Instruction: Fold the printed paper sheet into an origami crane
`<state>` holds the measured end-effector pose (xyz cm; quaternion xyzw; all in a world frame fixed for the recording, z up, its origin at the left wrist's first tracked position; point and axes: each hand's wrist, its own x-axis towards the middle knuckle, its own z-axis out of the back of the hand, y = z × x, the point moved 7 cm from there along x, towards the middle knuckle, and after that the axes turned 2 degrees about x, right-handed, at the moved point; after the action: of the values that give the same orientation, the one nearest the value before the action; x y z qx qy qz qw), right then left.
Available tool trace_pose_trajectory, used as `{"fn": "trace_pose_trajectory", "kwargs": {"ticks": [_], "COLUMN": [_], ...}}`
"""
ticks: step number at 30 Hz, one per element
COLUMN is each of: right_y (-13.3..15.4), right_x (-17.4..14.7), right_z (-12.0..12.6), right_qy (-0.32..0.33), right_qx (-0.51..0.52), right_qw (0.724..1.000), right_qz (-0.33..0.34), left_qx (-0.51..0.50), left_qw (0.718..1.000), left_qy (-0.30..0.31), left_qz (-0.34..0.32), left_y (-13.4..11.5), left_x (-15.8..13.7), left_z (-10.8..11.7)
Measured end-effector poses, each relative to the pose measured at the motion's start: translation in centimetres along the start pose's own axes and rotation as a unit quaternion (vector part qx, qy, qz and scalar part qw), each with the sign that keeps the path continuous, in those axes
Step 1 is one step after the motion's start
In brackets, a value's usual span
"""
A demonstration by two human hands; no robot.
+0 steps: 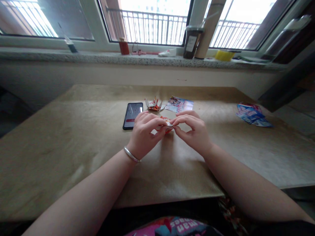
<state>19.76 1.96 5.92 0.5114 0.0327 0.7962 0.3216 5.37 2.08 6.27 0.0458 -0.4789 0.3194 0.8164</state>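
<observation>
Folded paper (169,124), orange-red, white, pinched by left hand (145,131) and right hand (194,131)

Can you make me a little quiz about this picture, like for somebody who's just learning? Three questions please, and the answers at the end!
1. Which wrist wears the silver bracelet?

2. Which of these is closest to the phone?
A) the yellow thing on the windowsill
B) the spiky folded shape
C) the blue sheets at the far right

3. True or false: the left hand and the right hand both pinch the same small folded piece.

Key:
1. The left wrist.
2. B.
3. True.
</observation>
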Motion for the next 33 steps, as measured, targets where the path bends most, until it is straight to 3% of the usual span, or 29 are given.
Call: {"fn": "trace_pose_trajectory", "kwargs": {"ticks": [15,21,27,33], "right_y": [0.59,0.89,0.99,1.01], "right_x": [0.06,0.13,0.09,0.12], "right_z": [-0.33,-0.28,-0.45,-0.38], "right_qy": [0.011,0.013,0.018,0.016], "right_qx": [-0.004,0.001,-0.035,-0.045], "right_qw": [1.0,1.0,0.999,0.998], "right_qz": [0.024,0.014,0.034,0.031], "left_qx": [0.077,0.058,0.112,0.097], "left_qw": [0.996,0.998,0.992,0.994], "left_qy": [0.033,0.017,0.05,0.045], "left_qz": [-0.02,-0.009,-0.038,-0.03], "left_y": [-0.32,-0.06,-0.48,-0.34], "left_x": [-0.13,-0.37,-0.31,-0.33], "left_z": [-0.34,-0.2,-0.49,-0.5]}}
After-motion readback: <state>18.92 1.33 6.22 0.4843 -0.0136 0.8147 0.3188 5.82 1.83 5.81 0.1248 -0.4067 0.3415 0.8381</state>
